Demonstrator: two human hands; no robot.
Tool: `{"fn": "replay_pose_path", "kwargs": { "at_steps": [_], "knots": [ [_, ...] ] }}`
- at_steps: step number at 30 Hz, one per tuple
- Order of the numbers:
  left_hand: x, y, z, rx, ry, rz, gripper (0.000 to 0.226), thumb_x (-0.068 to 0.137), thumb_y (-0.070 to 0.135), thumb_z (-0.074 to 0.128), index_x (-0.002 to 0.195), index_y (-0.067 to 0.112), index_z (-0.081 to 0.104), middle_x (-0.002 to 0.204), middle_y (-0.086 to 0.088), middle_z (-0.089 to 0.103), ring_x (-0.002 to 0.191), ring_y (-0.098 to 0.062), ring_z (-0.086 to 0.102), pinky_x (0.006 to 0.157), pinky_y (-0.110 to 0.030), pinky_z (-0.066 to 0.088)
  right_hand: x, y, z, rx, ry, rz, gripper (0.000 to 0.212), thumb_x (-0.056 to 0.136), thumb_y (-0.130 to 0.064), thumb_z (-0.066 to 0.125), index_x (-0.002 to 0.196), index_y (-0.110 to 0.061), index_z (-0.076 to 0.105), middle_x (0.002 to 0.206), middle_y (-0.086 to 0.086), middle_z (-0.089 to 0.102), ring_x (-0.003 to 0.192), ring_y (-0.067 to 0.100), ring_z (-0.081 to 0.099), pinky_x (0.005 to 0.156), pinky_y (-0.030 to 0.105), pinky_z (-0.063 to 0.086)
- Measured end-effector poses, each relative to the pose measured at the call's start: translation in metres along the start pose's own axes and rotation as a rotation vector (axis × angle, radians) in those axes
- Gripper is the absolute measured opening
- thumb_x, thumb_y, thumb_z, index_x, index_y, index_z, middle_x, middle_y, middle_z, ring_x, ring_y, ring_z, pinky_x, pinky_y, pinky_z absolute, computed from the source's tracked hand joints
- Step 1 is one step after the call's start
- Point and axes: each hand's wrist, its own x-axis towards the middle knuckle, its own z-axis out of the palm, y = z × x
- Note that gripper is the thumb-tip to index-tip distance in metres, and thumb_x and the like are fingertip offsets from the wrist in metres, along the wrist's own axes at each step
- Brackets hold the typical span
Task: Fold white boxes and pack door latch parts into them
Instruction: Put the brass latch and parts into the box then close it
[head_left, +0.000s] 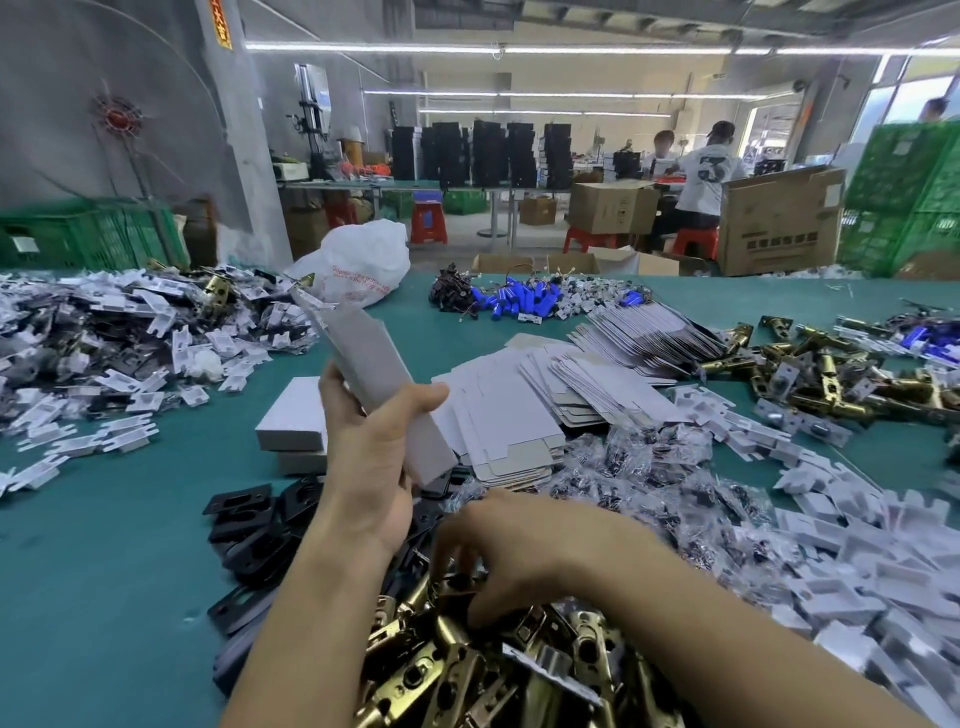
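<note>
The left hand (371, 457) grips a tilted white box (374, 364) above the tabletop (130, 519) centre. The right hand (514, 551), fingers apparently curled, rests in the brass latch parts (467, 670) at the near edge; blur hides whether it holds one.

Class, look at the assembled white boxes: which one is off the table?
The long box gripped in the left hand, tilted, with its top flaps open. The two closed boxes lie stacked on the green table.
</note>
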Motion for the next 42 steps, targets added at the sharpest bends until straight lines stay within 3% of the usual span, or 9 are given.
{"fn": "replay_pose_path", "kwargs": {
  "at_steps": [3,6,8,12,17,26,31,36,42],
  "knots": [
    [0.001,-0.006,-0.001,0.105,0.015,0.096,0.071,0.061,0.011,0.075,0.120,0.030,0.040,0.075,0.022,0.062,0.062,0.001,0.060,0.050,-0.022,0.050,0.004,-0.002,0.003,-0.102,0.084,-0.017,0.034,0.082,-0.021,0.072,0.113,-0.030,0.067,0.104,-0.002,0.070,0.090,0.015,0.062,0.075,0.034,0.056],
    [0.002,-0.010,-0.002,0.313,0.037,0.212,0.079,0.060,0.011,0.069,0.134,0.033,0.047,0.100,0.009,0.060,0.064,0.000,0.055,0.054,-0.020,0.049,-0.006,0.009,-0.006,0.080,0.213,0.019,0.015,0.088,-0.015,0.067,0.099,-0.026,0.067,0.094,-0.001,0.068,0.085,0.018,0.065,0.078,0.036,0.055],
    [-0.001,-0.012,-0.001,0.391,-0.017,0.229,0.070,0.064,0.013,0.063,0.131,0.030,0.057,0.089,0.013,0.061,0.058,0.000,0.051,0.049,-0.017,0.045,-0.017,0.023,-0.021,0.221,0.404,0.054,0.011,0.092,-0.012,0.064,0.101,-0.018,0.067,0.097,0.000,0.066,0.090,0.018,0.064,0.086,0.038,0.054],
    [-0.008,-0.008,0.001,0.436,-0.292,0.056,0.031,0.065,0.022,0.057,0.094,0.030,0.064,0.078,-0.001,0.053,0.072,-0.032,0.058,0.049,-0.031,0.050,-0.039,0.038,-0.051,0.533,0.892,0.018,0.030,0.091,-0.003,0.065,0.117,-0.018,0.064,0.110,0.002,0.068,0.101,0.015,0.066,0.096,0.037,0.053],
    [-0.012,-0.009,-0.003,0.361,-0.547,-0.218,0.074,0.051,0.039,0.072,0.117,0.012,0.054,0.099,-0.020,0.053,0.074,-0.032,0.062,0.055,-0.039,0.057,-0.058,0.032,-0.076,0.876,1.211,-0.298,0.038,0.092,0.009,0.057,0.119,-0.018,0.050,0.103,0.013,0.063,0.099,0.023,0.070,0.091,0.038,0.057],
    [-0.014,-0.009,-0.012,0.151,-0.776,-0.448,0.080,0.061,0.026,0.075,0.132,0.000,0.048,0.108,-0.026,0.061,0.094,-0.036,0.066,0.058,-0.046,0.060,-0.053,0.016,-0.079,0.928,1.114,-0.358,0.035,0.089,0.012,0.061,0.114,-0.009,0.050,0.098,0.022,0.065,0.090,0.028,0.073,0.080,0.032,0.060],
    [-0.016,-0.005,-0.011,0.059,-0.846,-0.475,0.056,0.066,0.022,0.070,0.120,0.008,0.065,0.112,-0.023,0.065,0.099,-0.036,0.067,0.057,-0.044,0.060,-0.057,0.019,-0.086,0.818,1.059,-0.360,0.036,0.085,0.014,0.065,0.110,-0.009,0.053,0.097,0.022,0.069,0.085,0.019,0.073,0.078,0.025,0.058],
    [-0.017,-0.002,-0.010,0.026,-0.861,-0.448,0.053,0.068,0.022,0.067,0.121,0.012,0.067,0.115,-0.019,0.066,0.100,-0.034,0.068,0.055,-0.043,0.060,-0.052,0.013,-0.084,0.793,0.921,-0.350,0.034,0.082,0.008,0.071,0.104,-0.012,0.056,0.093,0.018,0.073,0.088,0.027,0.073,0.081,0.038,0.060],
    [-0.013,-0.006,-0.012,0.071,-0.756,-0.400,0.068,0.064,0.025,0.070,0.127,0.003,0.058,0.109,-0.028,0.065,0.091,-0.036,0.069,0.053,-0.041,0.058,-0.041,0.012,-0.082,0.454,0.886,-0.228,0.002,0.088,-0.014,0.071,0.086,-0.014,0.073,0.097,0.004,0.072,0.090,0.008,0.065,0.072,0.009,0.042]
  ]
}}
